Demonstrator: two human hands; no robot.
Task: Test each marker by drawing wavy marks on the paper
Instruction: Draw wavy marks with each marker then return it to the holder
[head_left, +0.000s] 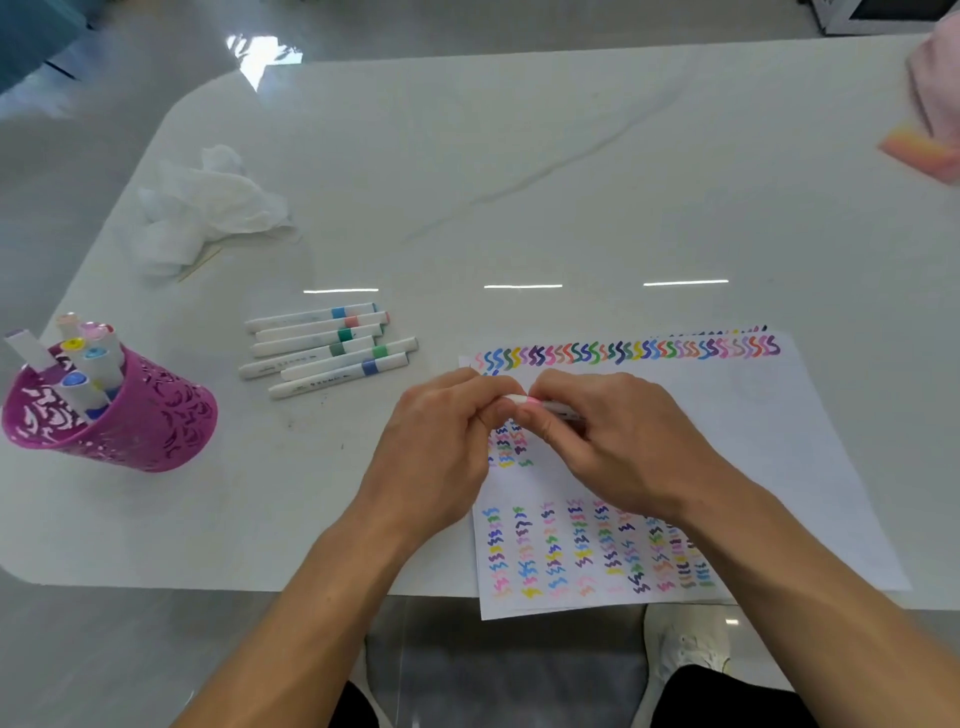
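At the left edge of the bench you have a purple cut-out pen cup with a bunch of upright markers standing in it, coloured ends up. Farther off, slightly right of the cup, lies a crumpled white tissue. To the right of the cup, six loose markers lie side by side on the bench, white barrels with blue, pink and green bands, all pointing roughly left to right.

Next comes your left hand, at the left edge of the paper. Its fingers are curled in and pinch the white left end of a pink-banded marker. You hold that marker roughly level over the far left part of the paper, between your two hands. Your right hand meets the left one there, its fingers wrapped round the barrel to the right of the pink band. Whether the cap is on, you cannot tell from this view.

The paper lies at the near right of the bench, its near edge hanging over the bench's edge. A row of wavy marks in many colours runs along its far edge, and columns of shorter squiggles fill its near left part, some hidden by your right forearm. At the far right corner sits a blurred pink-and-orange object
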